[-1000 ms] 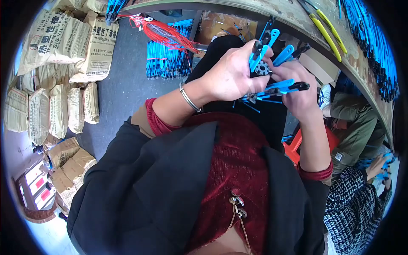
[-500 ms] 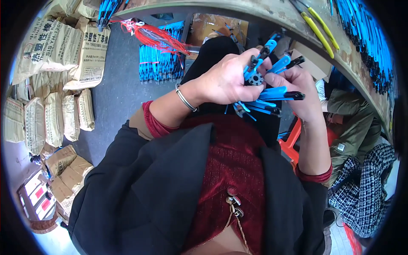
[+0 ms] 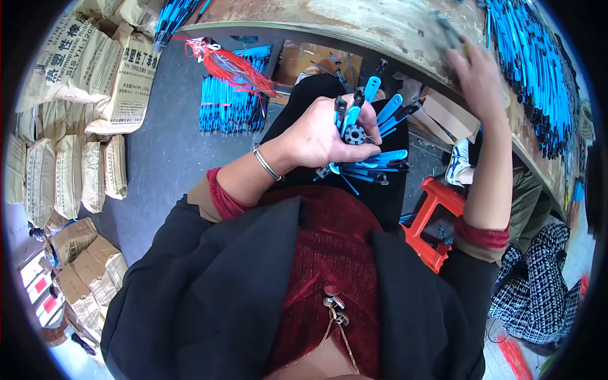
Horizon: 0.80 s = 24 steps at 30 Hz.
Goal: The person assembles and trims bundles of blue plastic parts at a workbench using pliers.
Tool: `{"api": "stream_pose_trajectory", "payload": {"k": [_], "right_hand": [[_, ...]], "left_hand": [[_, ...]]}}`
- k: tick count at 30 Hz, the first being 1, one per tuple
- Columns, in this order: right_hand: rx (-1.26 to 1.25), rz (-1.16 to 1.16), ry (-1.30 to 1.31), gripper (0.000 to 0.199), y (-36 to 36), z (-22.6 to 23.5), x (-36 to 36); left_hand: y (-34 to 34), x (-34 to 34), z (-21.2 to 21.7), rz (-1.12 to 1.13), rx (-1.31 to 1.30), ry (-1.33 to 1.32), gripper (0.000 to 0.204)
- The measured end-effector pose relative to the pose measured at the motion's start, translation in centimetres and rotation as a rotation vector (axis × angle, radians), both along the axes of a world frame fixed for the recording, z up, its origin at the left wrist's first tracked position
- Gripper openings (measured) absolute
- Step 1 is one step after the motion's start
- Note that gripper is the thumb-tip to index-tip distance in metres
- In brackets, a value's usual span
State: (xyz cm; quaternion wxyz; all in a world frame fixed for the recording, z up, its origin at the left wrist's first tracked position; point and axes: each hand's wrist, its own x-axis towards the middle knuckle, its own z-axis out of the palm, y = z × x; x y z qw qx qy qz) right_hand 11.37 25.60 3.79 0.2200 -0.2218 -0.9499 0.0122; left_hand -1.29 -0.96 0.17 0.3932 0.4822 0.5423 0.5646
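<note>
blue-and-black cluster of flat plastic strips (image 3: 391, 155) sits before the brown wooden workbench (image 3: 380, 22), clamped in my left hand (image 3: 324, 136); gripping firmly, round black hub (image 3: 355, 135) facing up, serves best. my right hand (image 3: 480, 82), apart, looks blurred over the workbench; its grip i cannot tell.

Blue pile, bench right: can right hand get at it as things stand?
Probably yes: the right hand is over the bench, just left of the blue pile, with nothing visible between; blur obscures its grip.

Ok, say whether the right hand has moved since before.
Yes: the right hand went up and right, from short of the table to over it.
</note>
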Motion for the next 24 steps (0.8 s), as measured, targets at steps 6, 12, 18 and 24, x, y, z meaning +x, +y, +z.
{"api": "stream_pose_trajectory", "payload": {"k": [6,12,18,24], "right_hand": [[-1.606,0.271,0.608,0.06,-8.6,-0.5,6.9],[-0.841,0.027,0.351,0.058,-17.2,-5.6,9.2],[0.076,0.097,0.245,0.055,-15.7,-5.3,9.1],[0.178,0.076,0.286,0.049,-15.9,-5.3,8.8]], "left_hand": [[-0.1,-0.6,0.3,-0.1,-0.027,-0.116,0.025],[0.5,0.0,1.1,-0.161,-0.041,-0.047,0.028],[0.6,0.3,0.9,-0.163,0.043,0.04,0.034],[0.6,-0.2,0.8,-0.163,0.038,0.035,0.036]]}}
